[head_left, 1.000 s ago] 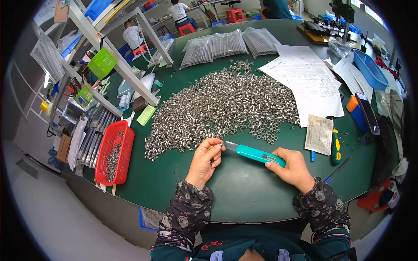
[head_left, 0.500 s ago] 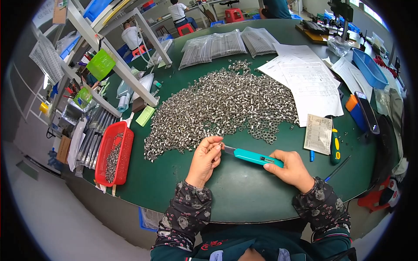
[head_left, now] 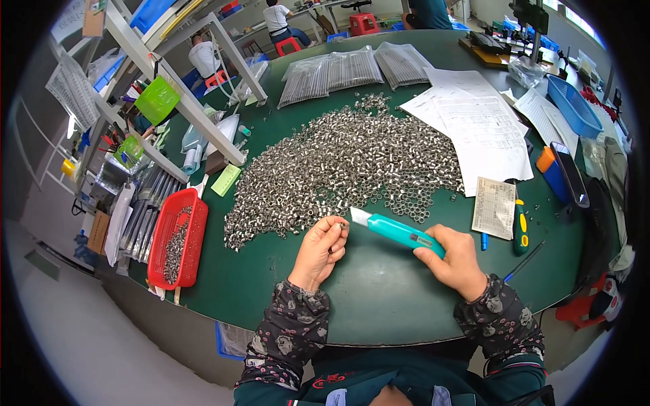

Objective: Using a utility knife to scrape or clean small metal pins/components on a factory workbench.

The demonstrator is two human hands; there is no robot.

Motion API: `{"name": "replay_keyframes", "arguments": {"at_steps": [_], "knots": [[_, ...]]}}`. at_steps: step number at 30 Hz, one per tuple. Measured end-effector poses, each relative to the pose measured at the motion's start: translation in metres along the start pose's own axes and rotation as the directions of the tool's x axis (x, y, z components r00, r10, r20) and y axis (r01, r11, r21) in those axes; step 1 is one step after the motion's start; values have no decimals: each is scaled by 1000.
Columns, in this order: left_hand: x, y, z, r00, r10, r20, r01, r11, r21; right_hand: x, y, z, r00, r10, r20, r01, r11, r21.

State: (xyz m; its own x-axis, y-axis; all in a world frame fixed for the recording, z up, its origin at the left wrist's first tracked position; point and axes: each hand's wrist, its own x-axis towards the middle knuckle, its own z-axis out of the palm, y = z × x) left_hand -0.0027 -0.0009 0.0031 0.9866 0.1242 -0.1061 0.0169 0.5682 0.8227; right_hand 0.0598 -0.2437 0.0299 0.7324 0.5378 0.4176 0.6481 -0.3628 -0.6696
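My right hand [head_left: 455, 260] is closed round the teal handle of a utility knife [head_left: 405, 234]. Its bare blade points left and sits just right of my left fingertips, apart from them. Between thumb and forefinger my left hand [head_left: 318, 250] pinches a small metal ring [head_left: 343, 225], mostly covered by the fingers. Right beyond both hands spreads a wide heap of small silvery metal rings [head_left: 352, 155] on the green tabletop [head_left: 379, 304]. Some rings along its front right lie in a single layer.
A red basket [head_left: 195, 250] with metal rings in it stands at the left edge. Bagged metal tubes [head_left: 352, 71] lie at the back. On the right are paper sheets [head_left: 491, 145], a screwdriver [head_left: 521, 230], a phone [head_left: 571, 176] and a blue basket [head_left: 575, 105].
The knife blade has lifted away from the left fingertips, tilting upward and a little to the right. My left hand stays in about the same place, still pinching.
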Motion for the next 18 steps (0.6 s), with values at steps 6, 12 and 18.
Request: {"name": "replay_keyframes", "arguments": {"at_steps": [6, 12, 18], "knots": [[1, 0, 1, 999, 38, 2, -38, 999, 19, -1, 7, 2, 972, 174, 155, -185, 981, 58], [1, -1, 3, 997, 70, -27, -67, 993, 94, 2, 6, 0, 913, 282, 296, -328, 937, 119], [0, -3, 1, 996, 90, 0, -89, 980, 179, 2, 7, 0, 889, 289, 357, -368, 912, 179]]}}
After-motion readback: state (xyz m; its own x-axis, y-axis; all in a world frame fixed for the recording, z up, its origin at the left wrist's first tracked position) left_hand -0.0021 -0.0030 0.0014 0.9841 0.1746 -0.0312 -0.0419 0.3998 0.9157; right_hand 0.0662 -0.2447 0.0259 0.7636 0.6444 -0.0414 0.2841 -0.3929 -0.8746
